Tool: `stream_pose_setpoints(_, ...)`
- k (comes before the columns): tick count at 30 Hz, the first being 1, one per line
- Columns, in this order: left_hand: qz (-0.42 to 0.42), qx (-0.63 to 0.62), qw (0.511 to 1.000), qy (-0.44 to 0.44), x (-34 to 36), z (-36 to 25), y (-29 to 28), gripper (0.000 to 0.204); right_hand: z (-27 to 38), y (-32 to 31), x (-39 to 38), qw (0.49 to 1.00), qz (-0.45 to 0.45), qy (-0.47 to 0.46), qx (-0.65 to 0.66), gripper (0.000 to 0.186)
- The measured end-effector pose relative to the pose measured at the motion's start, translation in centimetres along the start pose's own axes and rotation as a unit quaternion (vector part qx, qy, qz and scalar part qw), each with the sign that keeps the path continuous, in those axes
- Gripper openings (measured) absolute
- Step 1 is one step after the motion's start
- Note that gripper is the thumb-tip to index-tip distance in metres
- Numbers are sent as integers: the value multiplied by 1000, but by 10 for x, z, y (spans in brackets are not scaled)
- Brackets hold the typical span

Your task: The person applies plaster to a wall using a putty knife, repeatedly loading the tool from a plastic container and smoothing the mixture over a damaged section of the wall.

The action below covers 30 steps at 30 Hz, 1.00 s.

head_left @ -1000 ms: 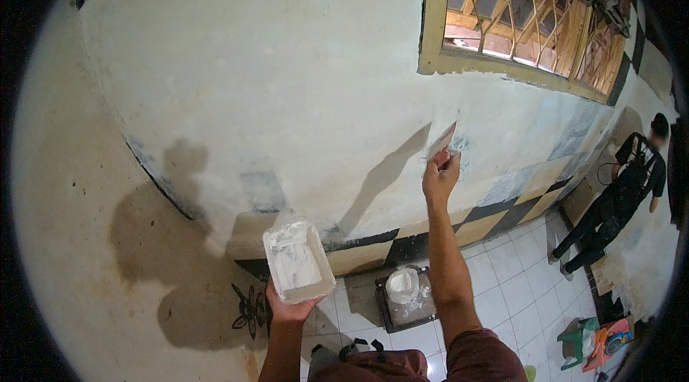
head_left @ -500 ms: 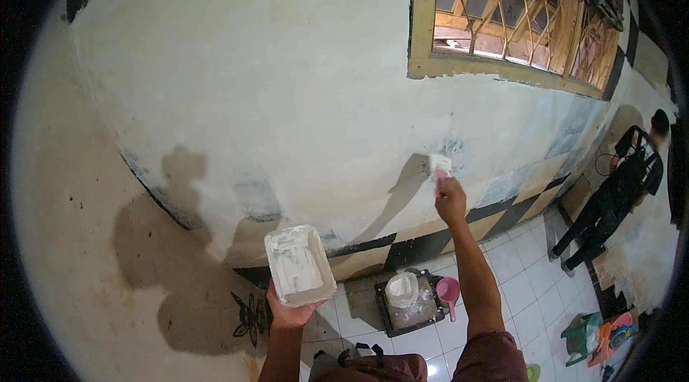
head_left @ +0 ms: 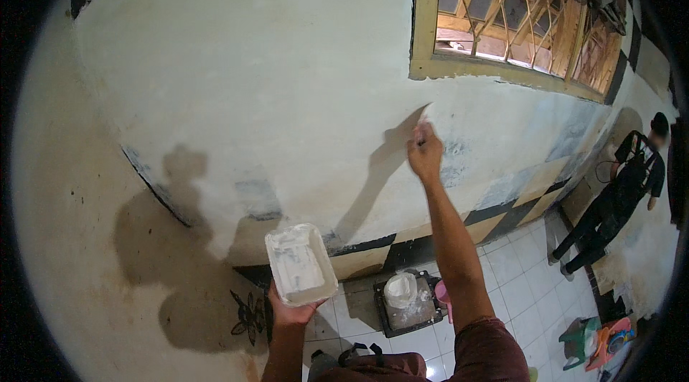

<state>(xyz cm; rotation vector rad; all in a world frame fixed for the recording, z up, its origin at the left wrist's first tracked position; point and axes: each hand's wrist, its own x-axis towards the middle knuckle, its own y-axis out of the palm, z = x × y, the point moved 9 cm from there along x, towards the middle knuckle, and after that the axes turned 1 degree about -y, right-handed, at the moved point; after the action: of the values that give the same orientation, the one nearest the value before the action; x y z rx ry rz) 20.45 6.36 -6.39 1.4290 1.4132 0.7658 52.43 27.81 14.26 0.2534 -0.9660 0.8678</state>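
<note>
My right hand [head_left: 426, 155] is closed round a flat pink-handled tool [head_left: 426, 115] with a white-coated end. Whether that end is bristle or blade, I cannot tell. Its tip is at the whitened wall [head_left: 287, 80], below the window's left corner. Lower down, my left hand [head_left: 293, 309] grips a white rectangular tub [head_left: 332, 287] from beneath. White paste is smeared over the inside of the tub. Grey-blue patches [head_left: 453, 159] show through the white coat beside my right forearm.
A barred window [head_left: 423, 68] is at upper right. Below, a dark stand [head_left: 387, 324] bears a white container [head_left: 400, 290] beside a pink dipper [head_left: 443, 291]. A person [head_left: 617, 195] in dark clothes stands far right, near a green stool [head_left: 578, 345].
My right hand has moved up and slightly left along the wall with the pink-handled tool, which has turned edge-on. My left hand and the tub have hardly moved.
</note>
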Motion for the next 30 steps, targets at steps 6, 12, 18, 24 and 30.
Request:
stream_pose_setpoints(6,41,-13,999,1,-1,-5,-5,64,13,-1,-49,999,26,-15,-21,11)
stream_pose_setpoints(12,-4,-2,1000,-14,2,11,4,68,-18,50,-64,948,170,-190,-190,19)
stream_pose_setpoints(18,31,-25,999,-20,-5,-3,-3,59,15,23,-107,987,76,-118,-81,19)
stream_pose_setpoints(24,41,5,999,-23,7,2,-1,58,-129,-98,-51,967,-208,110,95,18)
stream_pose_setpoints(30,8,-19,1000,-6,-4,-7,-10,59,-88,-41,-11,973,-151,143,101,7)
